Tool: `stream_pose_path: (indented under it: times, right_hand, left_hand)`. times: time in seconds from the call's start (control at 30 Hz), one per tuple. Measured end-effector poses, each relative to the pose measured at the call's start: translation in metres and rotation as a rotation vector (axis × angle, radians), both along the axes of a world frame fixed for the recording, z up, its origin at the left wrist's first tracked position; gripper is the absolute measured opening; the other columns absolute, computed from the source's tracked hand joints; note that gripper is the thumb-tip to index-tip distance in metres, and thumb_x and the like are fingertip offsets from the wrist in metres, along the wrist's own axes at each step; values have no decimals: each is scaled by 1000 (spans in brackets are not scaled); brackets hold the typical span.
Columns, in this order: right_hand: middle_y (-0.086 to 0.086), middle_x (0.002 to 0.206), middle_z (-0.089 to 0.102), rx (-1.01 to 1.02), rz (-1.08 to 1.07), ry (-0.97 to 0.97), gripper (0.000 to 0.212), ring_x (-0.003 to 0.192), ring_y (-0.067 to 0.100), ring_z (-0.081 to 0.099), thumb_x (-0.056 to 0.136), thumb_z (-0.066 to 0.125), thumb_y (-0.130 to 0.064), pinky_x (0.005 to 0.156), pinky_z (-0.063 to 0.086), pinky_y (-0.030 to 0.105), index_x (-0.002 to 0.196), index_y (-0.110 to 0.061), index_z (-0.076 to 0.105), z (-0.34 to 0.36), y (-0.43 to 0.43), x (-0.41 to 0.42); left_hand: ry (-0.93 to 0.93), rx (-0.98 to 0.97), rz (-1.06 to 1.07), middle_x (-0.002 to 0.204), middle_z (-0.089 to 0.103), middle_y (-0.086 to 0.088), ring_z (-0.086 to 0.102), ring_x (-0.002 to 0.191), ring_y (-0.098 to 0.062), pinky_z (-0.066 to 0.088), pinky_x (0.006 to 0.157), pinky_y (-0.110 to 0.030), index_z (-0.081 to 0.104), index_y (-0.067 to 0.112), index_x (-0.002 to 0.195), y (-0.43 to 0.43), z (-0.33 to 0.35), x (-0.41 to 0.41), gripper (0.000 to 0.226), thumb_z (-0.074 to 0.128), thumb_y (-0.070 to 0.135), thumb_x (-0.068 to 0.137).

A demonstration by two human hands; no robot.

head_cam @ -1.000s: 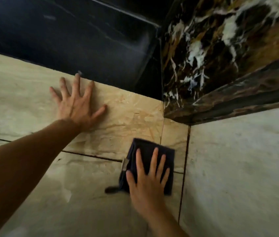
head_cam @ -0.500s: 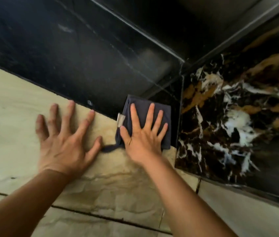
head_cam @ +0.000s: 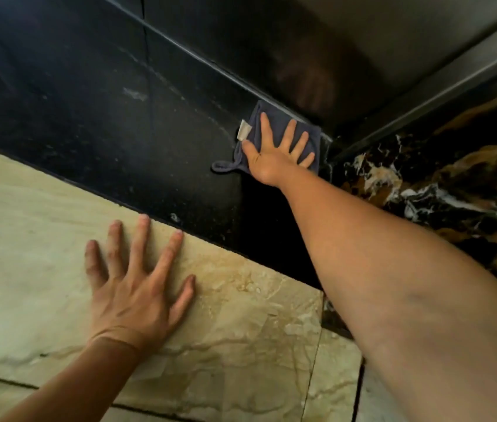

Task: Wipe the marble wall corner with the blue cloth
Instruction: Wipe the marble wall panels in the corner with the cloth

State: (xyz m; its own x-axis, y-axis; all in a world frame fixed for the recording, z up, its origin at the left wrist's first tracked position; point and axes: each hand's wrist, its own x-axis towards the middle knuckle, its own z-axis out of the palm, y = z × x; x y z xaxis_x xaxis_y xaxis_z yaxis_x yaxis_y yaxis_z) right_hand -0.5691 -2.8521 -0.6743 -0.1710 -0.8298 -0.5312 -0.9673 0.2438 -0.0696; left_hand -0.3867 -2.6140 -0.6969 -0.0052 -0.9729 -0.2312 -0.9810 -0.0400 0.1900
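Note:
The folded dark blue cloth (head_cam: 309, 130), with a white tag and a hanging loop, lies flat against the black marble band (head_cam: 125, 123) high up, right beside the wall corner (head_cam: 329, 150). My right hand (head_cam: 274, 153) presses it there with fingers spread, arm stretched up. My left hand (head_cam: 137, 281) rests flat and spread on the beige marble slab (head_cam: 27, 239) lower left, holding nothing.
On the right wall is dark marble with brown and white veins (head_cam: 442, 190). A dark ledge or trim (head_cam: 423, 95) runs above the corner, with a grey ceiling surface (head_cam: 363, 32) over it. Grout joints cross the beige slabs below.
My right hand has slid the cloth upward along the corner, from the beige slab onto the black band near the top. My left hand has stayed planted on the beige marble.

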Motion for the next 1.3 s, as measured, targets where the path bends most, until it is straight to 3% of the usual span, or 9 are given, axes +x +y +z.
stream_pose_path:
  times: [0.2,0.3,0.4,0.53,0.63,0.77,0.87,1.1,1.3]
  right_hand:
    - [3,161,-30,-53,124,17,67,147,35,-28,93,18,-69,116,-14,60,148,-50,-14,-4,50,-15]
    - [4,162,-28,-87,208,32,67,148,35,-25,92,17,-69,117,-10,61,147,-51,-18,-9,155,-33]
    - [7,163,-22,-115,258,33,68,149,37,-20,90,9,-72,117,-2,63,148,-49,-18,-10,291,-50]
    - [12,165,1,6,191,143,79,150,41,7,85,35,-71,108,18,61,154,-41,10,-6,449,-58]
    - [9,166,-8,-26,136,151,82,152,37,-7,82,37,-73,112,11,57,153,-42,12,-7,502,-56]
    - [8,164,-21,-22,195,81,79,150,40,-3,86,34,-72,111,9,60,153,-43,2,3,492,-61]
    - [4,154,-43,31,180,-31,72,145,39,-30,92,23,-69,114,-8,67,143,-51,-24,8,423,-60]
    - [6,162,-30,-61,189,-19,71,146,38,-27,92,26,-68,115,-14,63,150,-48,-10,-7,242,-16]
    - [5,164,-23,-170,154,-63,68,148,36,-25,93,23,-66,116,-9,64,151,-47,-8,-13,313,-24]
  left_hand:
    - [12,22,-7,166,10,-15,3,150,-47,5,117,-66,21,36,155,1,1,3,77,21,72,86]
    - [37,52,-25,167,-9,-11,-13,151,-42,-5,119,-63,3,39,156,3,2,6,80,13,75,85]
    - [55,48,-27,167,-10,-11,-14,151,-42,-5,119,-63,2,39,157,6,6,5,81,11,76,85]
    - [25,59,-41,167,-12,-10,-14,151,-42,-3,119,-63,-3,39,156,7,9,5,79,7,75,86]
    - [39,41,-53,167,-14,-10,-15,151,-42,-4,119,-63,-5,38,156,10,9,9,79,7,75,87]
    - [24,11,-52,167,-11,-13,-12,151,-44,-4,118,-65,-2,36,156,10,7,2,80,8,75,87]
    - [23,30,-52,167,-8,-15,-11,150,-46,-2,117,-67,1,35,156,13,10,-1,81,9,75,87]
    - [-9,-13,-31,168,-4,-12,-8,151,-45,-1,118,-65,3,36,155,13,3,-1,81,12,76,86]
    - [-17,-4,-30,167,-7,-13,-11,151,-45,-4,118,-64,4,37,155,11,2,-3,80,16,74,86]
